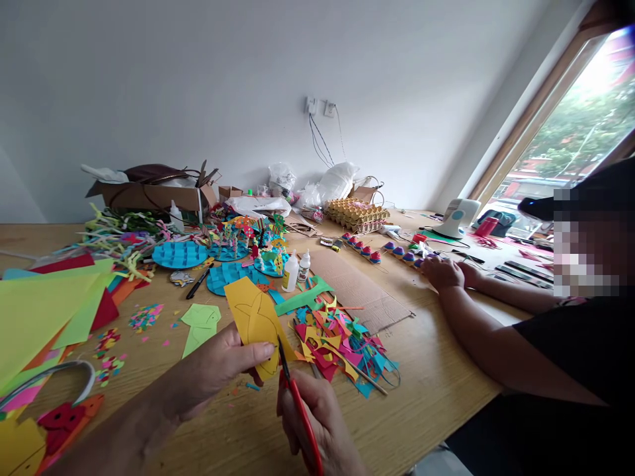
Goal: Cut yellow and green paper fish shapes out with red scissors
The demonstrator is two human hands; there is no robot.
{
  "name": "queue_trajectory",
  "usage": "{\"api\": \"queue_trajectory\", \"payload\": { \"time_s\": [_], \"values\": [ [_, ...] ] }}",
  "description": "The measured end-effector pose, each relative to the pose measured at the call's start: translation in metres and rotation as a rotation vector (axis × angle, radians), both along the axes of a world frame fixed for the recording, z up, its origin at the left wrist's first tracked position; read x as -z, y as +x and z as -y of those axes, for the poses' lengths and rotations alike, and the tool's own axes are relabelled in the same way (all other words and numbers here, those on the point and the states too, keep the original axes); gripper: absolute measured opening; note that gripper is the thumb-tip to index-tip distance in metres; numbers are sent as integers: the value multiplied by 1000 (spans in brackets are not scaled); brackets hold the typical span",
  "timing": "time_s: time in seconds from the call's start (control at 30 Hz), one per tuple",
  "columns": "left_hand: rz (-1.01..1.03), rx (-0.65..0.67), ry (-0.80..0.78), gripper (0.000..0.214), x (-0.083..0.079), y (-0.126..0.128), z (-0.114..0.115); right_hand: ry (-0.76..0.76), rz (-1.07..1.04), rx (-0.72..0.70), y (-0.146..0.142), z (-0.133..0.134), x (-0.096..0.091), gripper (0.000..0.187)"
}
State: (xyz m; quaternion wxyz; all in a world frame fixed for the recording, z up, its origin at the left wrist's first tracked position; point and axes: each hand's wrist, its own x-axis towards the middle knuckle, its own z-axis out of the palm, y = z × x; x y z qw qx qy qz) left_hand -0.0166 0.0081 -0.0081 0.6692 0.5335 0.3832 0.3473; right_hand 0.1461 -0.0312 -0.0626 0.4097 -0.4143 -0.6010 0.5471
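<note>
My left hand [225, 357] pinches a piece of orange-yellow paper [251, 305] with a fish shape drawn on it in dark line. Wrapped around the red handles of a pair of scissors [303, 413] is my right hand [317, 410]. The scissors' blades meet the paper's right edge, beside the drawn outline. Left of the paper, a light green paper piece [201, 324] with a drawn shape lies on the table. A heap of colourful paper scraps [342, 344] lies just beyond my right hand.
Two white glue bottles [290, 272] stand by blue paper discs [181, 254]. A cardboard sheet [357, 287] lies on the wooden table [426, 410]. At right, a co-worker's hands [446, 272] are near painted egg-carton cups [404, 254]. Coloured paper sheets [49, 304] are stacked left.
</note>
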Motion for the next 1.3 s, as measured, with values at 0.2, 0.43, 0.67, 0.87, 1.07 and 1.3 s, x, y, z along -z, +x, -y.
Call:
{"api": "queue_trajectory", "payload": {
  "time_s": [0.2, 0.43, 0.67, 0.87, 1.07, 1.3],
  "values": [
    [-26, 6, 52, 17, -1, 2, 0, 6, 10, -8, 1, -1, 5, 52],
    [-22, -14, 95, 17, -3, 2, -2, 15, 34, 3, -1, 0, 4, 52],
    [-26, -12, 35, 17, 3, 3, -1, 22, -4, -9, -3, -3, 6, 50],
    [6, -11, -4, 17, 5, 4, -2, 11, -11, 8, -3, -2, 6, 52],
    [28, -76, -26, 18, 2, 9, 3, -12, -34, 31, -3, 1, 3, 53],
    [54, -87, -44, 19, 1, 11, 5, 14, -39, 22, -3, 0, 2, 54]
  ]
}}
